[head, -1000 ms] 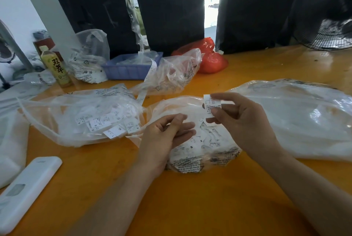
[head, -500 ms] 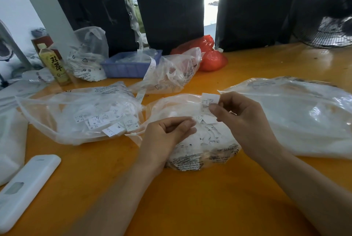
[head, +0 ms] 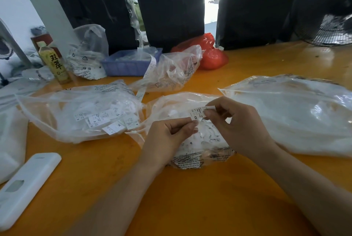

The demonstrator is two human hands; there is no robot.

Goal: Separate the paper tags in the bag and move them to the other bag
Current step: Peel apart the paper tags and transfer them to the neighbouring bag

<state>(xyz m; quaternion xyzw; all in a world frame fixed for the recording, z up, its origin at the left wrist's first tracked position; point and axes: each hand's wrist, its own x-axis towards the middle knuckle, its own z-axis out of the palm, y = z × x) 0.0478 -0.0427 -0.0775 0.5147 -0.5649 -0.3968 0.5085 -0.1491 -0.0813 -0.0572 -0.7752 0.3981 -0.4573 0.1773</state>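
A small white paper tag (head: 197, 113) printed "XS" is held above the middle clear bag (head: 171, 102), which is full of white tags. My right hand (head: 236, 127) pinches the tag's right end between thumb and fingers. My left hand (head: 169, 136) pinches its lower left corner with curled fingers. To the left lies a second clear bag (head: 57, 106) holding several loose tags with size letters showing.
A large clear bag (head: 297, 114) lies at the right. A white remote-like case (head: 24, 188) lies at the front left. Behind stand a tea bottle (head: 54, 63), a blue tray (head: 129, 64), more clear bags, a red bag (head: 211, 55) and a fan (head: 327, 7).
My left hand rose from the middle bag and took hold of the tag's lower corner. My right hand turned the tag from upright to lying sideways.
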